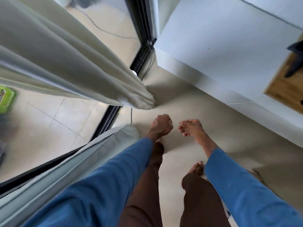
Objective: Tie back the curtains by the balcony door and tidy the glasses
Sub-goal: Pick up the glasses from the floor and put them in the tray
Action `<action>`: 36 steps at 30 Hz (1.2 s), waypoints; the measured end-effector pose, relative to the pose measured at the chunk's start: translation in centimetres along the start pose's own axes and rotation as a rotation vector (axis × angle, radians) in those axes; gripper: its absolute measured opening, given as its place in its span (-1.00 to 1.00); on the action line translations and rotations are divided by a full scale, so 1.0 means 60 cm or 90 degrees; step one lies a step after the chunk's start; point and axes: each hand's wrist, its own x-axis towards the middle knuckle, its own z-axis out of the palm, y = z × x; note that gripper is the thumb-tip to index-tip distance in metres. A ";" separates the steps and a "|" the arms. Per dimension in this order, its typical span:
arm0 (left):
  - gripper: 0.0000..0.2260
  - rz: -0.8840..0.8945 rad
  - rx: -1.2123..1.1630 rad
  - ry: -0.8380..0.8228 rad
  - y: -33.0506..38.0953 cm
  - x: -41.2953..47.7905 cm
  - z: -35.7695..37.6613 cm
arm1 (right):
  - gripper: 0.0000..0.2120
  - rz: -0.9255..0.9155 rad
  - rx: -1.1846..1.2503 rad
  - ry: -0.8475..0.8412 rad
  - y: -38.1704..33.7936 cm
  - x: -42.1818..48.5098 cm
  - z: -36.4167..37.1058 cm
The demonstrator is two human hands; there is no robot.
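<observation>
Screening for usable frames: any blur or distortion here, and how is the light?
Head view: green object at the left edge smeared by blur; black door frame bows from wide-angle distortion; left hand and right hand fairly sharp; even daylight, soft shadows.

Home room, curtains (pixel 65 63), sliding balcony door (pixel 106 122)

One head-worn view looks steeply down, close over left hand (pixel 161 126) and right hand (pixel 192 128), to the floor (pixel 218 115); edges seem blurred.
</observation>
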 end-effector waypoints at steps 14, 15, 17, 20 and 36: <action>-0.55 0.019 0.330 0.240 -0.007 0.231 -0.261 | -0.93 -0.071 -0.088 -0.016 -0.202 0.129 0.146; -0.51 -0.023 0.344 0.239 -0.019 0.244 -0.271 | -0.92 -0.071 -0.084 -0.017 -0.214 0.146 0.152; -0.51 -0.077 0.384 0.222 -0.049 0.242 -0.270 | -0.89 -0.074 -0.079 -0.029 -0.222 0.154 0.158; -0.51 -0.192 0.389 0.172 -0.111 0.273 -0.264 | -0.84 -0.056 -0.109 -0.057 -0.263 0.203 0.189; -0.65 -0.233 0.272 0.066 -0.312 0.495 -0.199 | -0.90 -0.048 -0.176 -0.112 -0.289 0.503 0.387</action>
